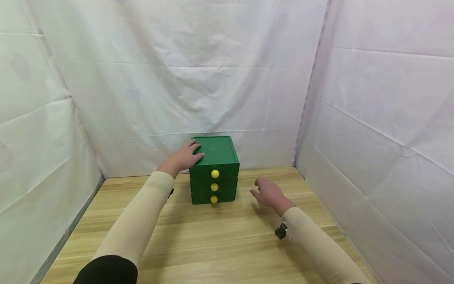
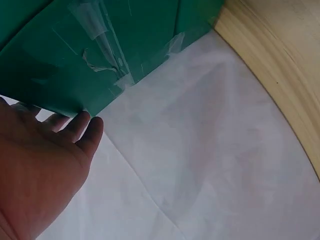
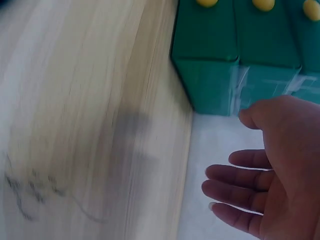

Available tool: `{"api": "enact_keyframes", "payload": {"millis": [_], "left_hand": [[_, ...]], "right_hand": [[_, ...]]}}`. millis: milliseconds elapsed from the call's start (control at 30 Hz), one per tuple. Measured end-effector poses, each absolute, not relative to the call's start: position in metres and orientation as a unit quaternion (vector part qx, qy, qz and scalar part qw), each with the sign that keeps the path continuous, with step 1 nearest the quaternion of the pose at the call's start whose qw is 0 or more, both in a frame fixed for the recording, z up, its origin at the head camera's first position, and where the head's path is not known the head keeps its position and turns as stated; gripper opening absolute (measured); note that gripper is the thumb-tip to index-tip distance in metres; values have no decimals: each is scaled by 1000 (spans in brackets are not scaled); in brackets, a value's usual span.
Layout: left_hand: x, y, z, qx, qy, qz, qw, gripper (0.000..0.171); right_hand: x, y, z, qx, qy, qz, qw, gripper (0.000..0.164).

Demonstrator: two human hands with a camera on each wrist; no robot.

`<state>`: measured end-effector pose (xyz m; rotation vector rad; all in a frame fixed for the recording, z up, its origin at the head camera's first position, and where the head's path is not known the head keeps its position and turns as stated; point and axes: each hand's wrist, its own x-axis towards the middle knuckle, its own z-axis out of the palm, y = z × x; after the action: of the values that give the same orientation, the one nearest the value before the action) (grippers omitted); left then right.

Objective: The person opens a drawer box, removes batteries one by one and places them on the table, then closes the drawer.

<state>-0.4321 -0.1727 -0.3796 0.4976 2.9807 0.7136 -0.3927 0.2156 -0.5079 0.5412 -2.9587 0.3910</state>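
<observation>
A green drawer box (image 1: 214,152) with three stacked drawers stands at the back of the table, each drawer front bearing a round yellow knob (image 1: 214,174). All three drawers look closed. My left hand (image 1: 185,157) rests on the top left edge of the box, fingers spread. In the left wrist view, the fingertips of the left hand (image 2: 50,160) lie along the edge of the green box (image 2: 45,80), whose side carries clear tape. My right hand (image 1: 271,194) hovers to the right of the box, apart from it, fingers loosely bent and holding nothing.
The wooden table (image 1: 213,244) reaches back to a white cloth curtain (image 1: 198,86) just behind the box. More white cloth hangs along the left side and the right side (image 1: 383,118). Dark scribbled marks (image 3: 35,190) show on the wood in the right wrist view.
</observation>
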Motion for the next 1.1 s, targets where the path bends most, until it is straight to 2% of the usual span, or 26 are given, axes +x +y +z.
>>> {"api": "enact_keyframes", "payload": {"millis": [200, 433, 633, 867, 1100], "left_hand": [[-433, -172, -383, 174, 958, 226, 26, 72], [-436, -171, -391, 166, 957, 233, 42, 74], [-446, -172, -392, 163, 957, 240, 25, 72], [-441, -169, -386, 166, 955, 246, 22, 70], [-436, -170, -385, 161, 959, 233, 30, 71]], "right_hand": [[-377, 196, -498, 157, -972, 171, 46, 35], [-358, 162, -483, 187, -960, 189, 93, 24], [-346, 126, -464, 218, -948, 186, 141, 31], [-341, 95, -456, 217, -936, 152, 230, 42], [-339, 73, -451, 195, -946, 123, 229, 49]]}}
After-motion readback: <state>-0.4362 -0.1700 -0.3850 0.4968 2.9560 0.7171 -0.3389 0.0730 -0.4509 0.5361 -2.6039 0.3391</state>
